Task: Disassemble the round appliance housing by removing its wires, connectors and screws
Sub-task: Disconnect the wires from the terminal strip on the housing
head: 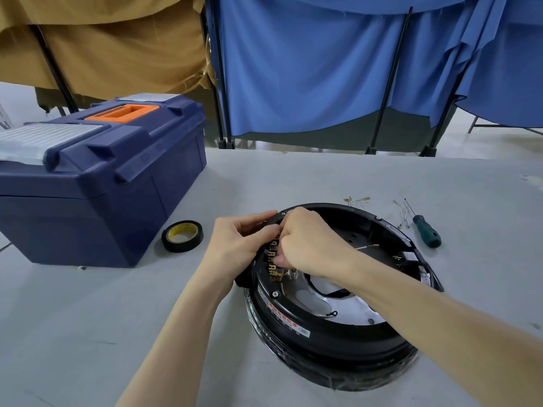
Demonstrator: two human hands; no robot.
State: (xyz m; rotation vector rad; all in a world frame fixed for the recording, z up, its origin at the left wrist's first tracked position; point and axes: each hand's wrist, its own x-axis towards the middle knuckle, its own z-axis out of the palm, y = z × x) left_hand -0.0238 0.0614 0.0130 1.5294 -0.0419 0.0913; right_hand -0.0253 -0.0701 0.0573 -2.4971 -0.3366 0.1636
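At the far left of the table (88, 318) stood a closed blue toolbox (97, 177), and just right of it lay a roll of black tape (182, 236). Right of that, the left hand (238, 242) gripped the left rim of the round black housing (338, 333), fingers curled over the edge to steady it. The housing lay open side up on the table, near the person and right of centre. The right hand (311, 245) reached across it, its fingers bunched down at the row of brass terminals (272, 259) inside the left rim, apparently pinching a connector, though the piece itself was hidden. Some work seemed done: one wire (367, 246) hung loose inside the housing, and two small bunches of freed wires (357, 199) lay on the table beyond the far rim. A green-handled screwdriver (426, 230) rested untouched to the right. Much looked left: several terminals were in place, and a hex screw (275, 294) remained seated in the near left rim.
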